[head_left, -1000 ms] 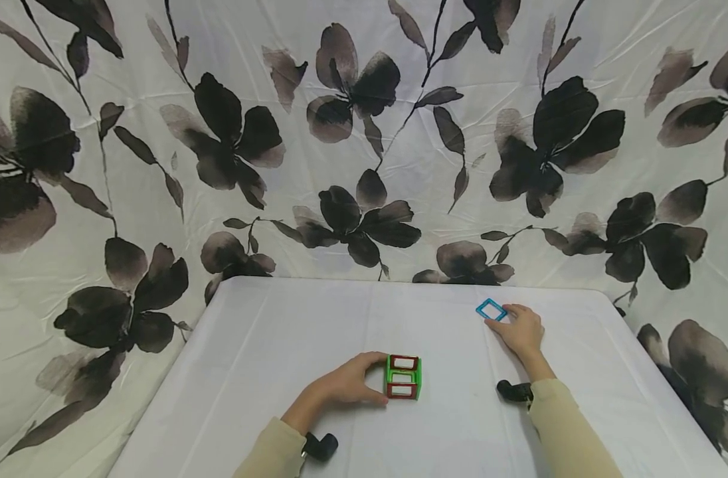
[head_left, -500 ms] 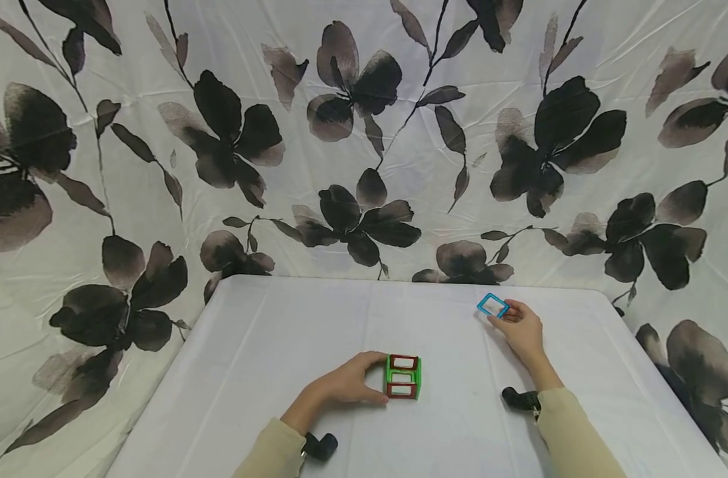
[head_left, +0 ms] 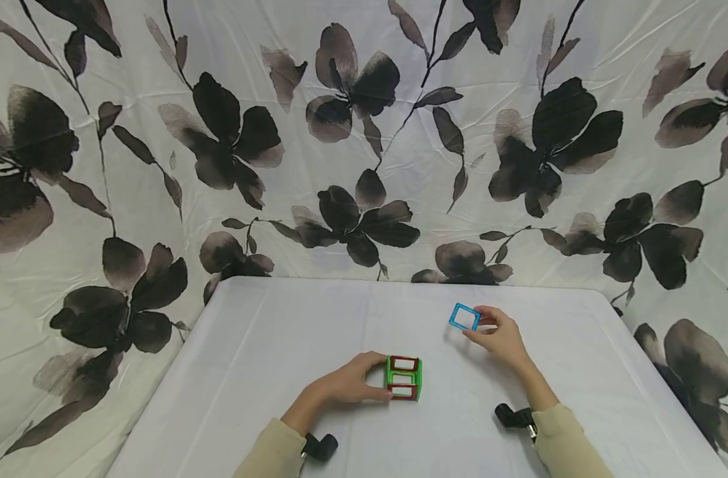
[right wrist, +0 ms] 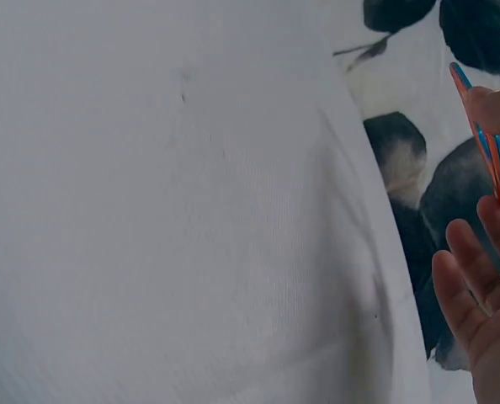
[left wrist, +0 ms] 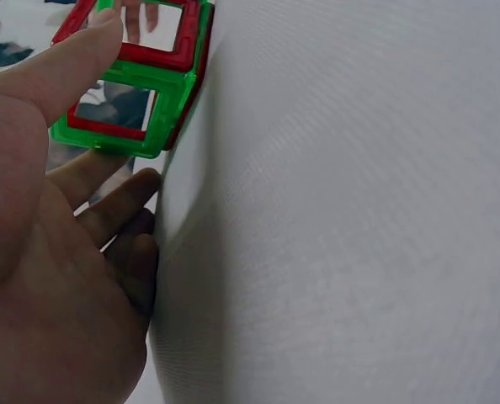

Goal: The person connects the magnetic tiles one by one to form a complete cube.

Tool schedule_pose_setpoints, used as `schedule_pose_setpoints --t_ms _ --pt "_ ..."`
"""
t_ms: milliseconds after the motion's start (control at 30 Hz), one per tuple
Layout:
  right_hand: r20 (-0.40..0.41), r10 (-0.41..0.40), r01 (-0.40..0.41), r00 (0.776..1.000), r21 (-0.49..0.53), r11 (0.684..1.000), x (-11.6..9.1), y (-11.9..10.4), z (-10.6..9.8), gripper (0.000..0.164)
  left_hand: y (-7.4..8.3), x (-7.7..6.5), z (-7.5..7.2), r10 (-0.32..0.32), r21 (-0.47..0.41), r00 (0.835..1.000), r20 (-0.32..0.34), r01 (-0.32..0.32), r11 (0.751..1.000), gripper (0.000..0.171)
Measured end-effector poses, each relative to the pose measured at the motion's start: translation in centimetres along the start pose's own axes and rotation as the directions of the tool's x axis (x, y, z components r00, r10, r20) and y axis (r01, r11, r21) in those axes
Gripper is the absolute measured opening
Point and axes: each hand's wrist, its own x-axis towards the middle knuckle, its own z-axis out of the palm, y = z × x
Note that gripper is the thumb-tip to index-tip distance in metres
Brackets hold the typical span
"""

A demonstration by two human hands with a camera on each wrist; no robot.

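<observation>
A small box-like block of red and green magnetic tiles (head_left: 404,392) stands on the table, its open square frames showing. My left hand (head_left: 346,380) holds it from the left between thumb and fingers; in the left wrist view the thumb (left wrist: 73,63) lies against a red and green side. To the upper right, my right hand (head_left: 500,335) pinches a blue square magnetic tile (head_left: 457,321) by one edge, apart from the block and seemingly above the tabletop. Seen edge-on in the right wrist view, that tile (right wrist: 477,126) shows blue and orange edges.
A white cloth covers the table (head_left: 280,318). Behind it hangs a white curtain (head_left: 436,146) printed with dark flowers. Each wrist carries a black camera mount, such as the left one (head_left: 321,448) and the right one (head_left: 512,416).
My right hand has raised the blue tile, turned it and moved it left and nearer the block. The left hand and the block have stayed almost still.
</observation>
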Motion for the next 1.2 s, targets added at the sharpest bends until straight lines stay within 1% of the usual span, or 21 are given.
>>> schedule_pose_setpoints --t_ms 167,367,567,667,733,800,900,1067,1200 --pt "0.062 -0.023 0.021 0.998 0.029 0.999 -0.9 -1.7 0.8 0.055 -0.1 0.1 0.1 -0.008 -0.018 1.0 -0.005 0.008 1.0 0.075" --pt "0.124 -0.052 0.043 0.991 0.075 0.996 -1.5 -3.1 1.9 0.055 -0.1 0.2 0.2 -0.017 -0.017 1.0 -0.016 0.016 1.0 0.075" --pt "0.195 -0.052 0.039 0.979 0.071 0.997 -2.3 -4.4 2.9 0.055 0.1 0.3 0.2 0.02 -0.016 0.999 -0.026 -0.02 1.0 0.082" --pt "0.221 -0.071 0.051 0.973 0.097 0.994 -2.6 -5.1 3.4 0.054 0.1 0.4 0.2 0.036 -0.014 0.999 -0.034 -0.036 0.999 0.079" --pt "0.235 -0.098 0.073 0.967 0.115 0.991 -2.9 -5.5 3.7 0.054 0.2 0.4 0.2 0.036 -0.006 0.999 -0.037 -0.037 0.999 0.074" --pt "0.24 -0.123 0.092 0.963 0.135 0.986 -3.1 -5.8 3.9 0.052 0.2 0.4 0.1 0.032 -0.004 0.999 -0.036 -0.033 0.999 0.071" --pt "0.253 -0.137 0.102 0.958 0.147 0.984 -3.4 -6.2 4.3 0.051 0.1 0.5 0.1 0.028 -0.002 0.999 -0.036 -0.029 1.0 0.069" --pt "0.285 -0.119 0.084 0.951 0.132 0.988 -3.8 -6.6 5.0 0.05 -0.1 0.4 0.2 0.037 -0.007 0.999 -0.04 -0.037 0.999 0.069" --pt "0.31 -0.124 0.09 0.942 0.122 0.988 -4.2 -6.8 5.5 0.05 -0.2 0.5 0.3 0.052 -0.012 0.998 -0.045 -0.053 0.999 0.068"
